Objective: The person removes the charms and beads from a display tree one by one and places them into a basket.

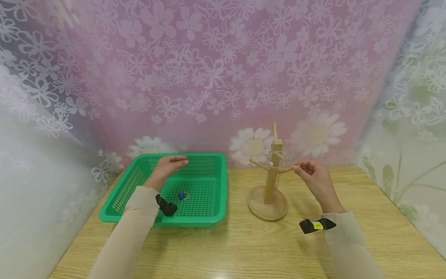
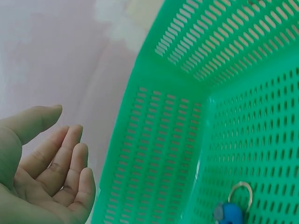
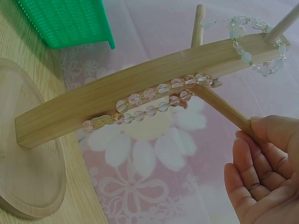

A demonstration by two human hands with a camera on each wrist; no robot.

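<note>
My right hand [image 1: 316, 181] pinches the tip of a side peg on a wooden jewelry stand [image 1: 270, 184], thumb against fingers. From that peg, close to the post, hangs a bracelet of clear pinkish beads [image 3: 149, 94] in the right wrist view. Higher up, a pale green and clear bead bracelet [image 3: 265, 71] circles another peg. My left hand [image 1: 167, 169] hovers over the green basket [image 1: 222, 190], fingers relaxed and holding nothing. On the basket floor lies a keychain with a blue figure [image 2: 232, 213] and a metal ring.
The basket stands left of the stand on a wood-grain table [image 1: 237, 248]. A floral curtain [image 1: 223, 77] rises behind the table and down both sides. Other pegs stick out from the post at several heights.
</note>
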